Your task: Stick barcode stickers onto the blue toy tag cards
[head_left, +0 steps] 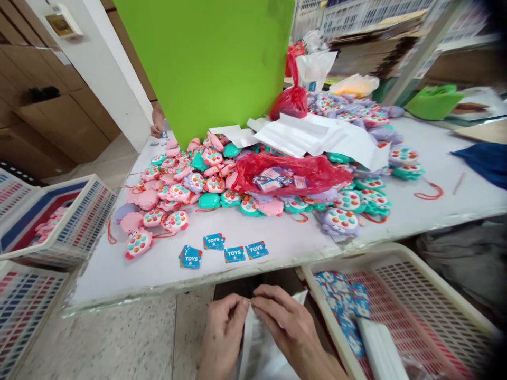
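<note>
From my remote seat I see both hands low in the head view, below the near edge of the counter [277, 248] and over the tiled floor. The left hand [224, 335] and the right hand [291, 327] meet at the top edge of a clear plastic bag [257, 359]. Each grip is closed in a pinch on that edge, fingertips nearly touching, and the bag hangs down between the wrists toward the bottom of the frame. I cannot tell whether anything is inside it. On the counter just above the hands lie a few blue TOYS cards [234, 254] in a loose row, and behind them spreads a wide heap of pink, teal and lilac button toys [178, 192]. A red plastic bag [301, 174] holding small packets lies on the heap, with white sheets [317, 134] behind it and a green board [209, 63] standing upright at the back. To my right a cream basket [435, 285] holds more blue cards [340, 301]; to my left stand lattice baskets [91, 211]. Another person's hand [157, 124] shows beside the green board, far across the counter.
</note>
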`<action>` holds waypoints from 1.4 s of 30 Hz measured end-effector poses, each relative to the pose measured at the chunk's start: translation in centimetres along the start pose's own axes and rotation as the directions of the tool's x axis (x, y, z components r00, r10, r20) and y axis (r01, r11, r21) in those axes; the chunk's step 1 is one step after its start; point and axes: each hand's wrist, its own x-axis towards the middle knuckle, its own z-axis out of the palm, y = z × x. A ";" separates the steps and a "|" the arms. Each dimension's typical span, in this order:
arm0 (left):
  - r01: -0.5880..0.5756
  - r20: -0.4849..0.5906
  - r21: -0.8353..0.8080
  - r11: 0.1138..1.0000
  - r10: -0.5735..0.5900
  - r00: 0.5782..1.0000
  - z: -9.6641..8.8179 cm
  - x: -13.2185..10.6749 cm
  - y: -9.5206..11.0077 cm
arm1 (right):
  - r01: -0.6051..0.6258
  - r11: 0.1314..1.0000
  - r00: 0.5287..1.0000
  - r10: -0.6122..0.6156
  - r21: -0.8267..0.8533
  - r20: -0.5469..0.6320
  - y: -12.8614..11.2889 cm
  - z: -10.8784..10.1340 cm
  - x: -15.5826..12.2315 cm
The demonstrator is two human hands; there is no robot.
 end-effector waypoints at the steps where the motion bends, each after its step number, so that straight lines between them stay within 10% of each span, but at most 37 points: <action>1: 0.005 -0.001 -0.008 1.000 -0.005 1.000 0.0 0.0 -0.2 | 0.010 1.000 1.000 -0.010 -0.008 -0.005 0.1 0.0 -0.2; 14: -0.058 0.001 -0.035 0.998 0.058 0.998 -0.3 0.0 0.6 | -0.369 0.923 0.904 0.329 0.106 0.274 0.6 -1.2 0.9; 24: -0.030 -0.010 -0.018 0.999 0.030 0.999 0.3 -0.1 0.8 | -0.292 0.956 0.935 0.285 0.002 0.210 0.1 -1.2 0.4; 34: -0.024 -0.092 -0.016 1.000 0.022 0.996 0.8 0.1 0.2 | 0.102 0.983 0.993 -0.093 -0.155 0.067 0.2 -0.9 -0.6; 42: 0.013 -0.084 -0.117 0.993 -0.023 0.996 0.6 0.0 0.1 | 0.087 0.962 0.995 -0.073 -0.260 0.064 1.1 -2.0 -0.9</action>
